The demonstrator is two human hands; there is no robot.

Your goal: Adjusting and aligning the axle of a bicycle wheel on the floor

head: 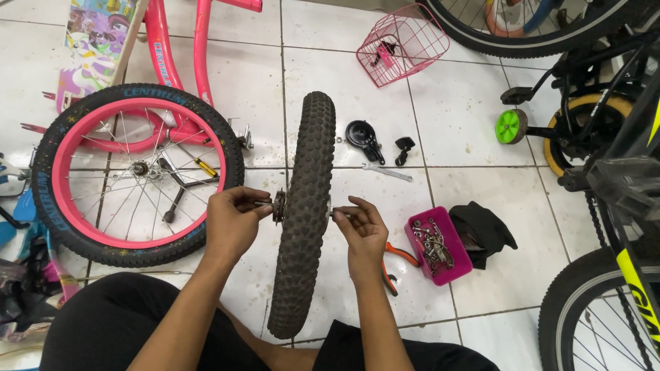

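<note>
A person is steadying an upright black knobby-tyred bicycle wheel (302,213) on the white tiled floor (454,117), left hand (232,223) fingers pinching its sprocket-side axle, right hand (362,230) fingers closed on the opposite axle end; apparently adjusting hub nuts, demanding counter-held grip.

Both hands, left hand (232,221) and right hand (363,230), grip the knobby wheel's (306,206) axle ends.

I'm sat on a white tiled floor (467,130) w/ grey grout lines, glossy, scuffed in spots. Even, bright light, soft shadows. Bikes crowd the edges: pink bike (137,172) on my left, black bike (605,158) on my right. No walls or windows in view.
</note>
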